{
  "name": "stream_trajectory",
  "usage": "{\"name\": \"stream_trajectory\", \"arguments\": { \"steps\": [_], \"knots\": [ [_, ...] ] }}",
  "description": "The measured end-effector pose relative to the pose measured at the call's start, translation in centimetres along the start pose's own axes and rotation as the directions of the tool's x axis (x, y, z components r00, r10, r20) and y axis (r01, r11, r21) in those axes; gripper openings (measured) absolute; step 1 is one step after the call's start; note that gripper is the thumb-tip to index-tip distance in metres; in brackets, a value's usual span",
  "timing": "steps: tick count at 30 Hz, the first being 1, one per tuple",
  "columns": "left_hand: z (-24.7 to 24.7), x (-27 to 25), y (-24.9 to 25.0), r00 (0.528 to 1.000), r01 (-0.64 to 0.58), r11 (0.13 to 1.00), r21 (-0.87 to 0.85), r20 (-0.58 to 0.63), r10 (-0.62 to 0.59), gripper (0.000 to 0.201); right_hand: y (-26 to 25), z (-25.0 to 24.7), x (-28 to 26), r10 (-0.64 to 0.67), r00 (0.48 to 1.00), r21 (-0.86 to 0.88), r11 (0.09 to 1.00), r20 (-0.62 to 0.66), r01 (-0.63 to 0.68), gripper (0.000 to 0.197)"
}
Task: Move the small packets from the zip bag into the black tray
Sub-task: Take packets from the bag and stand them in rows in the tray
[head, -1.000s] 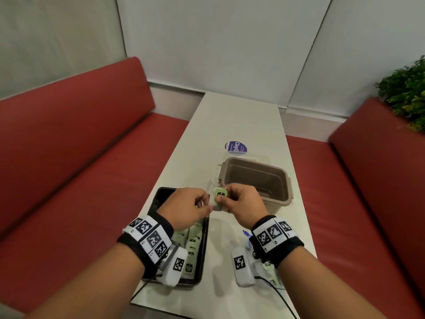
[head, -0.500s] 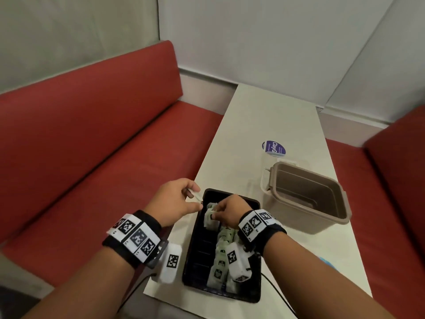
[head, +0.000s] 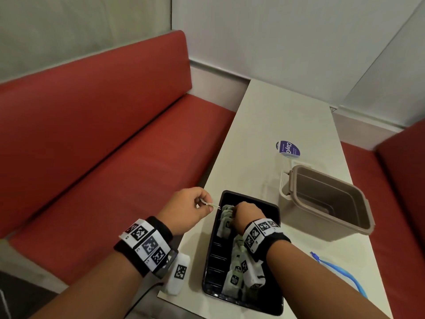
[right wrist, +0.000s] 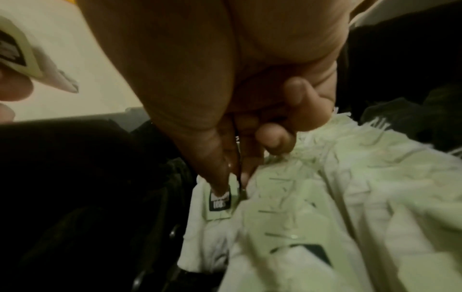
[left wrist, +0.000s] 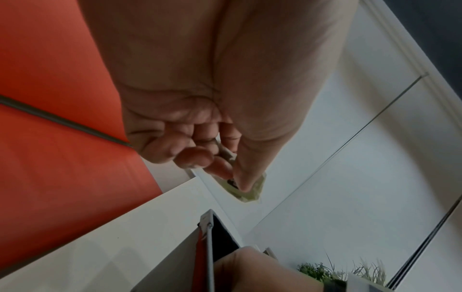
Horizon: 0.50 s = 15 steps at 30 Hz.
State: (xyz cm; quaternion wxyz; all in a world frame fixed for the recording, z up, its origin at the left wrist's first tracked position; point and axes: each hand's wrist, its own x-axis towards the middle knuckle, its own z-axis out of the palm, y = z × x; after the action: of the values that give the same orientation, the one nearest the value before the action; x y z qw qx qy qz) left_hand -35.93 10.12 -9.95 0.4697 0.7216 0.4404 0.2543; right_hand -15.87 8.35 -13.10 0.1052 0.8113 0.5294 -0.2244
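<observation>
A: Your right hand [head: 245,214] is down in the shallow black plastic tray [head: 273,229], thumb and finger pinching a pale green paper packet [right wrist: 220,199] at the row's far end.

B: And your left hand [head: 192,209]?

A: It pinches another small pale green packet [head: 212,205] just left of the tray rim, above the white worktop [head: 287,116]. The nearest open slot looks to lie rightward.

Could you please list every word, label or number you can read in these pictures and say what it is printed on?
"Clay", then cut off: on the purple round sticker lying on the table; its smaller print is too small to read.
Dark labels on the small packets in the black tray: blurred, unreadable.
Wristband squares carry patterns, no words.
</observation>
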Motion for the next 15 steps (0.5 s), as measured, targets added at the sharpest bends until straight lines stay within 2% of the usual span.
{"name": "stream_trajectory", "arguments": {
  "steps": [5,7,10,15],
  "knots": [
    [1.2,0.1,-0.8,1.0,0.025,0.999,0.03,-0.002,-0.025,0.006,-0.5,-0.6,-1.6,-0.041,0.999,-0.065,0.997,0.033,0.043,0.027],
    [1.6,0.1,-1.0,1.0,0.026,0.994,0.11,0.0,-0.026,0.008,-0.9,-0.6,-2.1,-0.057,0.996,-0.118,0.991,0.063,0.064,0.029],
    [1.9,0.2,-0.9,0.997,0.042,0.967,0.25,0.047,-0.056,0.01,-1.5,-0.4,-2.3,-0.007,0.992,-0.18,0.983,0.123,0.03,0.037],
    [2.5,0.0,-0.4,0.996,0.018,0.954,0.301,0.081,-0.045,0.014,-1.5,-0.4,-2.1,-0.026,0.992,-0.162,0.986,0.123,0.046,0.029]
  ]
}}
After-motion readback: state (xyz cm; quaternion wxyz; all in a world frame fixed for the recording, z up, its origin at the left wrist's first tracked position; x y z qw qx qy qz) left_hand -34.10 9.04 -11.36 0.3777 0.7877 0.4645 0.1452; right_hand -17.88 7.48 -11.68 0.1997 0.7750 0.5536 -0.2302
